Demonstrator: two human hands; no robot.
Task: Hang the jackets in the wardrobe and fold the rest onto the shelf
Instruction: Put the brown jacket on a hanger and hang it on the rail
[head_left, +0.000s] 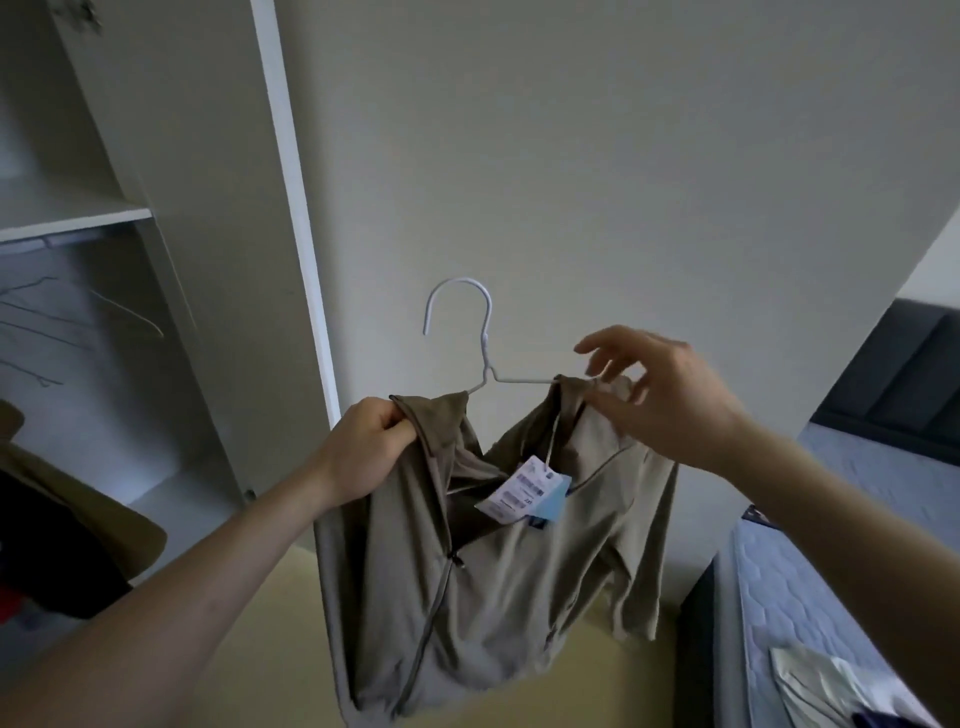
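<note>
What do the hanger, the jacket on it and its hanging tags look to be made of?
Hanger: thin wire, seemingly metal with a matte white coating; its slim, evenly bent hook suggests this. Jacket: thin, smooth taupe woven fabric, probably synthetic; it drapes in soft folds with a faint sheen. Tags: stiff printed white card and a plain blue card, lying flat on a string.

Jacket on hanger, between wardrobe and bed

The taupe zip-front jacket (498, 561) hangs on the white wire hanger (480, 338); the open white wardrobe (218, 260) stands left, the quilted mattress bed (810, 597) right.
</note>
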